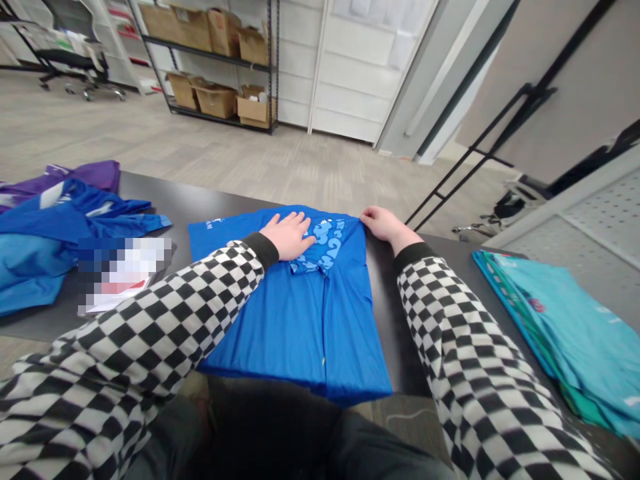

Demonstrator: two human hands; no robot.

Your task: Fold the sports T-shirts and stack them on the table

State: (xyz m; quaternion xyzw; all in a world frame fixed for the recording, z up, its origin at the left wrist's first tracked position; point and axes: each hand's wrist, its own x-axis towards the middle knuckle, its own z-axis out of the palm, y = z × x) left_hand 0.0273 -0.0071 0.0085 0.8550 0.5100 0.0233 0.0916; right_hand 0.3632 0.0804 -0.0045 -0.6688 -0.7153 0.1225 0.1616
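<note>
A blue T-shirt (285, 320) lies spread on the dark table, its lower edge hanging at the table's near side. One sleeve with a light-blue swirl print is folded inward over the body of the shirt. My left hand (289, 235) rests flat on the shirt beside that print, fingers stretched out. At the shirt's upper right corner, my right hand (383, 223) pinches the blue fabric between thumb and fingers.
Crumpled blue and purple shirts (55, 220) lie at the table's left, with a white, partly blurred item (130, 273) beside them. Folded teal and green shirts (565, 320) are stacked at the right. Beyond the table stands a shelf (210, 53) of cardboard boxes.
</note>
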